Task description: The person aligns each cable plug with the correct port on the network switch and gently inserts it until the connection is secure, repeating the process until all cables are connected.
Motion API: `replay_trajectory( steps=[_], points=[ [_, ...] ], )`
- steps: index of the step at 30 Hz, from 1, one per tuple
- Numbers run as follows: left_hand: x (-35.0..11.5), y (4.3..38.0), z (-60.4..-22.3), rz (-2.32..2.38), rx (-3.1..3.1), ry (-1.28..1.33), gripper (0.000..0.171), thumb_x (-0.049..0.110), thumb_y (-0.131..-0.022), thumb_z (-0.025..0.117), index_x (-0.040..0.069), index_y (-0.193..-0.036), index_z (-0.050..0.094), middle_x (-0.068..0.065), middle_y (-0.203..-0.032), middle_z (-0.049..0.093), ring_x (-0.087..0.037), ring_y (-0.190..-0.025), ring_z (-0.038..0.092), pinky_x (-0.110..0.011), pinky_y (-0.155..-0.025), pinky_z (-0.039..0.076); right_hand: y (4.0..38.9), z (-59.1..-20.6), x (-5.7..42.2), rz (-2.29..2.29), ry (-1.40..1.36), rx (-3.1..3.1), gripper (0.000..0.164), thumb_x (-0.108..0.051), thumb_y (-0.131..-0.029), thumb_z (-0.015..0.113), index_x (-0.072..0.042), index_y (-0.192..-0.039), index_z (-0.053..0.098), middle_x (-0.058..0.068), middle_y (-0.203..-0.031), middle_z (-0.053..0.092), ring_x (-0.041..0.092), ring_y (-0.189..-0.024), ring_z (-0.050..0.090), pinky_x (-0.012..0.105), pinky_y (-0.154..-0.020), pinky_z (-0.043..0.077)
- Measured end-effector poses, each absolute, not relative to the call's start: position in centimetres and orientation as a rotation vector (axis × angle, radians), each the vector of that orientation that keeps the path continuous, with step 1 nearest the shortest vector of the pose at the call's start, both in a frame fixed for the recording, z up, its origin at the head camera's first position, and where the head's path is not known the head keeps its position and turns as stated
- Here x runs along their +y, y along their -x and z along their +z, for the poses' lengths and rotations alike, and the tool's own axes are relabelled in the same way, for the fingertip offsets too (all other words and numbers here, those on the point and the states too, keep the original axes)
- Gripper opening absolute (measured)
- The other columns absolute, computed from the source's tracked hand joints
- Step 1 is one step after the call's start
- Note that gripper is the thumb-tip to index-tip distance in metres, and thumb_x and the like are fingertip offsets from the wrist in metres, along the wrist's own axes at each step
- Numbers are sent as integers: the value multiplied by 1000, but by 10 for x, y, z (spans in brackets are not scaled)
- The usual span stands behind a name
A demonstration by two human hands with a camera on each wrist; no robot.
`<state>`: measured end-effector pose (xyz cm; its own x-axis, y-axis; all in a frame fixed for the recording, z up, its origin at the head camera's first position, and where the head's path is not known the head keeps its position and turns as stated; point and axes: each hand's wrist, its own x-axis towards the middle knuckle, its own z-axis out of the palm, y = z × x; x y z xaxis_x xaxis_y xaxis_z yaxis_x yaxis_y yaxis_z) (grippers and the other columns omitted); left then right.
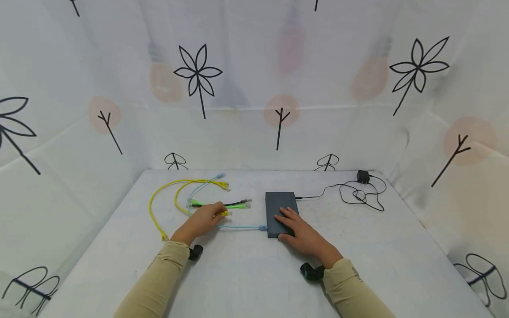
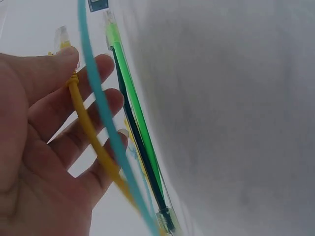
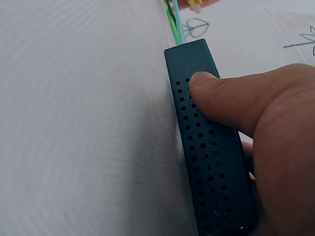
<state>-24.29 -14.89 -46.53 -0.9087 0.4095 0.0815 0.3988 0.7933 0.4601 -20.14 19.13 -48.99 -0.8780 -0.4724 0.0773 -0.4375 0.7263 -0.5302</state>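
My left hand (image 1: pixel 207 217) pinches a yellow network cable (image 2: pixel 91 130) just behind its clear plug (image 2: pixel 61 37), between thumb and index finger. In the left wrist view a light blue network cable (image 2: pixel 106 110) crosses in front of the fingers. One end of it enters the left side of a dark grey network switch (image 1: pixel 274 203). My right hand (image 1: pixel 304 234) rests on that switch, fingers spread over its top. Its thumb presses the vented near side (image 3: pixel 197 132). Beside the left hand lie a green cable (image 1: pixel 238 206) and a black cable (image 1: pixel 234 203).
Another yellow cable (image 1: pixel 152 201) curves across the table on the left. The light blue cable's other plug (image 1: pixel 220 176) lies farther back. From the switch a thin black power cord (image 1: pixel 318 194) leads right to a black adapter (image 1: pixel 362 176). Patterned white cloth (image 1: pixel 238 132) surrounds the white table.
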Motion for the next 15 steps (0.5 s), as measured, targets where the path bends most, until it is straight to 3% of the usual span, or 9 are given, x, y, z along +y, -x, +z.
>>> replay_trajectory(
  steps=[10,15],
  points=[
    [-133,241,-467,715,2932,-758,15,17,-96,61,13,-108,67,-3,-107,66,-21,-102,61,-39,-91,50,203,-492,192,-856,745,2859,59,-35,-95,62,-20,-148,42,4,-162,22,32,-151,12,59,-114,27],
    [-128,240,-469,668,2967,-887,13,16,-93,64,12,-104,71,0,-99,62,-17,-96,60,-37,-89,50,203,-491,192,-850,750,2858,59,-34,-95,62,-19,-148,42,4,-162,22,32,-151,12,58,-114,27]
  ],
)
